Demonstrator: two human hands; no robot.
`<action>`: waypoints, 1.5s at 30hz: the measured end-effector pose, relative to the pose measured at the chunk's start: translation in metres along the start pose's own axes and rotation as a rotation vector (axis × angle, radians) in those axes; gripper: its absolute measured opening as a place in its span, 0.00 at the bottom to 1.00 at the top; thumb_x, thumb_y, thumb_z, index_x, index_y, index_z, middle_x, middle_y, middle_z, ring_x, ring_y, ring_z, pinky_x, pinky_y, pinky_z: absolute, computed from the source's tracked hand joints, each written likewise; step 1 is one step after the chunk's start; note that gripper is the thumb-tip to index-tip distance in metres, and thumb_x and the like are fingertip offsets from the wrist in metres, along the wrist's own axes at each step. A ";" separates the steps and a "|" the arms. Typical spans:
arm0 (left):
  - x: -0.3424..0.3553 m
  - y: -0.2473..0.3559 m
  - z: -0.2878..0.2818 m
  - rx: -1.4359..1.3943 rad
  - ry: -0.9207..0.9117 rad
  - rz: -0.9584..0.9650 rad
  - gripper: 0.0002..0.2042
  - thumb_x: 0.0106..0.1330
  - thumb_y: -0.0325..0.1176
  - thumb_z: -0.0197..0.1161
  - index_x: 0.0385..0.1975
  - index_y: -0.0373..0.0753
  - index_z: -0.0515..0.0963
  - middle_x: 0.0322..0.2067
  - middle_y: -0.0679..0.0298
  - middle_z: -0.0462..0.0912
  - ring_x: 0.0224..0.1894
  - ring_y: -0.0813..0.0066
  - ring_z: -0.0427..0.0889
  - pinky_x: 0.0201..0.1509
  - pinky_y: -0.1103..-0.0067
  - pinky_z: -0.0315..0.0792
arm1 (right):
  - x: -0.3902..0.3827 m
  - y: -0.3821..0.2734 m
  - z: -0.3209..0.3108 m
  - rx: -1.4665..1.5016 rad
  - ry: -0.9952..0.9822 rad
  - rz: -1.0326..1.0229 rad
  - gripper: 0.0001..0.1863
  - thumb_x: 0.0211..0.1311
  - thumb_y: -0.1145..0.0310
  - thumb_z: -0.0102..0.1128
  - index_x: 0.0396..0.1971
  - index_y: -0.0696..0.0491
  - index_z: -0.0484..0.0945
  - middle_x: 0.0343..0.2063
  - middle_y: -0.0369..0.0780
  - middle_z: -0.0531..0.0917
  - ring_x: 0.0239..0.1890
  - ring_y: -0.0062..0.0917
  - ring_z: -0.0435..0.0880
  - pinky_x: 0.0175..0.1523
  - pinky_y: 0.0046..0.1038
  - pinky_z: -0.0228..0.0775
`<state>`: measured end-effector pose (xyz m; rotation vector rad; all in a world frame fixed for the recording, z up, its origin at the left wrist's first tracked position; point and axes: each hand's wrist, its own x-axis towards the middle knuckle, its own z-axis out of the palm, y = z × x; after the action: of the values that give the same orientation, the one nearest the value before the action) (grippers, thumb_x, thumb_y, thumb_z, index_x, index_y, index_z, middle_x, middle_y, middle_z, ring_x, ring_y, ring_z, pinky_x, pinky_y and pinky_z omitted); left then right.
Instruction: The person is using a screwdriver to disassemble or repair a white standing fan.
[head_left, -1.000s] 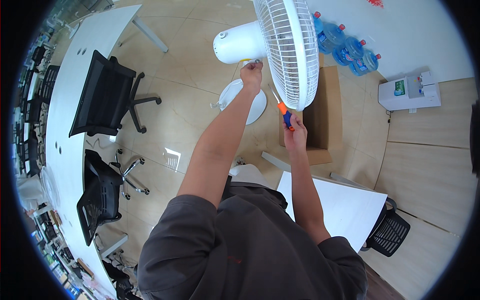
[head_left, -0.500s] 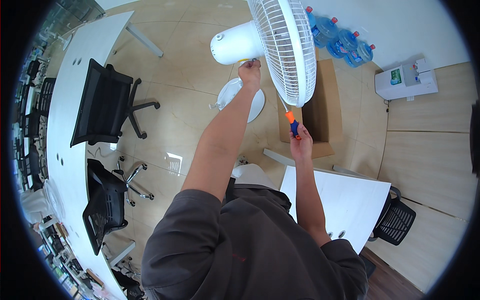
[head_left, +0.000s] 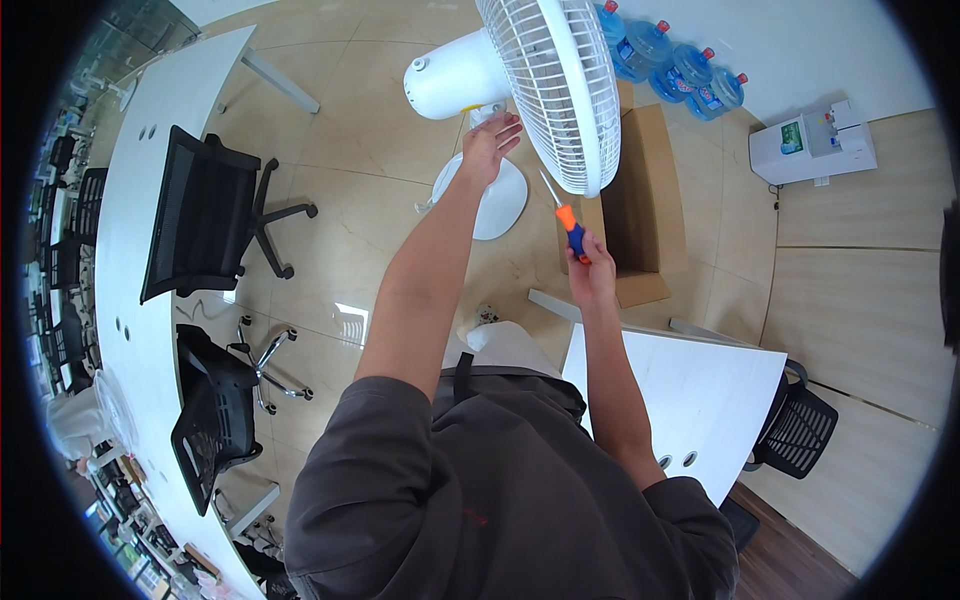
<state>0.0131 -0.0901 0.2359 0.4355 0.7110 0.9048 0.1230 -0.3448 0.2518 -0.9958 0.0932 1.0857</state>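
Note:
A white pedestal fan (head_left: 460, 75) stands in front of me, its round wire grille (head_left: 560, 90) facing right. Its round base (head_left: 505, 205) rests on the floor below. Just under the motor housing, beside the neck, is my left hand (head_left: 490, 145), fingers stretched out and apart. It holds nothing that I can see; whether it touches the neck I cannot tell. My right hand (head_left: 594, 272) is wrapped round the orange and blue handle of a screwdriver (head_left: 570, 225). Its metal shaft points up and to the left, below the grille.
An open cardboard box (head_left: 655, 190) stands on the floor right of the fan. Several blue water bottles (head_left: 685, 72) line the wall behind it. A white table (head_left: 660, 400) is at my right, and a long white desk (head_left: 135, 240) with black chairs (head_left: 205, 220) runs along the left.
My left hand's closed fingers have opened out below the motor housing. The screwdriver has tilted, its shaft now showing left of the grille's lower edge. The whole view has shifted slightly.

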 end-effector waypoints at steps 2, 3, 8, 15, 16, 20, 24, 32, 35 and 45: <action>-0.010 0.000 -0.004 0.046 0.055 -0.006 0.19 0.68 0.41 0.53 0.46 0.29 0.72 0.42 0.55 0.79 0.45 0.64 0.78 0.50 0.71 0.71 | 0.009 0.009 0.018 -0.001 -0.010 0.002 0.11 0.62 0.71 0.58 0.42 0.58 0.73 0.37 0.37 0.76 0.38 0.24 0.75 0.43 0.24 0.70; -0.017 -0.001 -0.005 0.090 0.071 -0.010 0.22 0.69 0.46 0.50 0.48 0.30 0.71 0.43 0.56 0.79 0.45 0.64 0.78 0.49 0.71 0.71 | 0.015 0.015 0.027 0.009 -0.031 0.010 0.11 0.62 0.71 0.59 0.42 0.58 0.73 0.37 0.37 0.76 0.38 0.24 0.75 0.43 0.25 0.70; -0.048 -0.003 -0.009 0.206 0.094 -0.101 0.26 0.69 0.51 0.48 0.50 0.29 0.69 0.45 0.54 0.77 0.45 0.65 0.76 0.49 0.71 0.70 | 0.038 0.036 0.062 0.070 -0.107 0.032 0.11 0.61 0.71 0.60 0.41 0.58 0.73 0.36 0.37 0.76 0.38 0.25 0.75 0.42 0.25 0.69; -0.059 -0.002 0.001 0.325 0.028 -0.064 0.19 0.66 0.45 0.56 0.44 0.32 0.74 0.39 0.58 0.79 0.41 0.70 0.77 0.46 0.74 0.72 | 0.047 0.039 0.079 0.116 -0.036 0.003 0.11 0.63 0.72 0.56 0.42 0.60 0.70 0.38 0.41 0.74 0.39 0.29 0.74 0.44 0.27 0.69; -0.058 -0.003 0.002 0.344 0.004 -0.041 0.17 0.65 0.42 0.58 0.43 0.33 0.75 0.38 0.60 0.79 0.41 0.72 0.77 0.45 0.75 0.72 | 0.048 0.039 0.080 0.115 -0.022 -0.017 0.10 0.63 0.72 0.56 0.42 0.60 0.70 0.38 0.41 0.74 0.39 0.28 0.74 0.44 0.27 0.69; -0.056 -0.006 0.005 0.332 0.047 -0.034 0.15 0.62 0.39 0.63 0.42 0.36 0.76 0.37 0.63 0.80 0.39 0.74 0.77 0.44 0.76 0.71 | 0.052 0.042 0.083 0.126 -0.051 0.015 0.08 0.61 0.72 0.60 0.38 0.56 0.73 0.38 0.37 0.76 0.37 0.25 0.74 0.42 0.26 0.69; -0.055 -0.008 0.006 0.287 0.082 -0.048 0.13 0.61 0.37 0.64 0.42 0.38 0.76 0.36 0.65 0.80 0.38 0.76 0.78 0.44 0.76 0.71 | 0.056 0.045 0.083 0.141 -0.038 0.004 0.07 0.61 0.72 0.59 0.37 0.55 0.72 0.38 0.37 0.76 0.38 0.24 0.74 0.41 0.26 0.68; -0.057 -0.010 0.007 0.294 0.114 -0.053 0.13 0.60 0.35 0.65 0.41 0.38 0.75 0.35 0.66 0.80 0.37 0.76 0.78 0.44 0.76 0.71 | 0.058 0.045 0.083 0.137 -0.038 0.000 0.07 0.64 0.72 0.55 0.39 0.57 0.70 0.39 0.41 0.76 0.40 0.28 0.75 0.43 0.28 0.70; -0.060 -0.010 0.008 0.285 0.124 -0.032 0.13 0.58 0.36 0.66 0.39 0.37 0.76 0.33 0.67 0.81 0.34 0.79 0.78 0.38 0.78 0.71 | 0.057 0.045 0.083 0.150 -0.027 0.002 0.07 0.64 0.72 0.55 0.38 0.57 0.71 0.39 0.41 0.76 0.40 0.28 0.75 0.42 0.27 0.70; -0.060 -0.022 0.019 0.314 0.020 -0.031 0.12 0.62 0.35 0.63 0.35 0.31 0.76 0.29 0.62 0.81 0.28 0.76 0.78 0.38 0.79 0.74 | 0.050 0.036 0.103 -0.069 -0.128 -0.217 0.12 0.60 0.76 0.59 0.44 0.57 0.72 0.39 0.37 0.78 0.35 0.20 0.76 0.41 0.22 0.69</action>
<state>0.0137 -0.1529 0.2581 0.6916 0.8800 0.7705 0.0806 -0.2332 0.2633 -0.9712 -0.1546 0.9551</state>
